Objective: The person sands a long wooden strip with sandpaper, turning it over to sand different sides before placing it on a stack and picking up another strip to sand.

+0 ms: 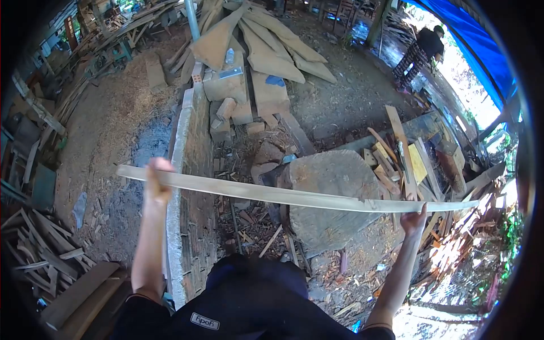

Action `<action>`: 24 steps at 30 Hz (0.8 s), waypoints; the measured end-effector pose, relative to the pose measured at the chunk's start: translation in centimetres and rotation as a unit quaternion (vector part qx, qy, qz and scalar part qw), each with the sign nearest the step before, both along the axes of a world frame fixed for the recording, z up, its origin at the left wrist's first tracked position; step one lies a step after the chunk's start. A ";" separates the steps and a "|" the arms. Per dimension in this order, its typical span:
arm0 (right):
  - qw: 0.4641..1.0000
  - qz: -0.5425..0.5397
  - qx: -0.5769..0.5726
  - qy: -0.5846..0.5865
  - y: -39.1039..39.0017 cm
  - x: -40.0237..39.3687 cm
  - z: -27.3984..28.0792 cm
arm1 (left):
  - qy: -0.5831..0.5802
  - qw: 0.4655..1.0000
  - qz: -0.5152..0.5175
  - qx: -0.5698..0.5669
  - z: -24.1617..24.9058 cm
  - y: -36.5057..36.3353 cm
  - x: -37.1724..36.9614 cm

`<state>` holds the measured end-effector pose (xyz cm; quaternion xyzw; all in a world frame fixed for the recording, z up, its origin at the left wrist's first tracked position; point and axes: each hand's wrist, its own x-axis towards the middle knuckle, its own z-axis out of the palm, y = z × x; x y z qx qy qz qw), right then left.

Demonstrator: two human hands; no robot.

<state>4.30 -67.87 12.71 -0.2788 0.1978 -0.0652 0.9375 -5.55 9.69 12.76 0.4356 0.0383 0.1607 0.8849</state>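
Plank (272,195) clamped in my left hand (157,184) and right hand (415,220); a careless swing could knock the block (331,175).

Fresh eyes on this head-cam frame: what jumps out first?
The long pale strip spanning the middle of the view, held by the left grip and right grip. Next, the big block beyond it, right of centre, and the wide boards piled at top centre. The vivid blue tarp catches the eye at upper right.
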 end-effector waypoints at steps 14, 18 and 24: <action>0.934 -0.064 -0.324 0.136 4.7 -7.2 -11.5 | 0.288 0.935 -0.146 -0.144 -12.6 -21.8 1.0; 0.527 0.067 -0.805 0.265 5.7 -17.4 -24.7 | 0.291 0.939 -0.101 -0.154 -12.3 -23.3 2.1; 0.522 0.109 -0.801 0.274 11.2 -23.8 -30.8 | 0.345 0.922 -0.080 -0.157 -10.2 -21.6 1.6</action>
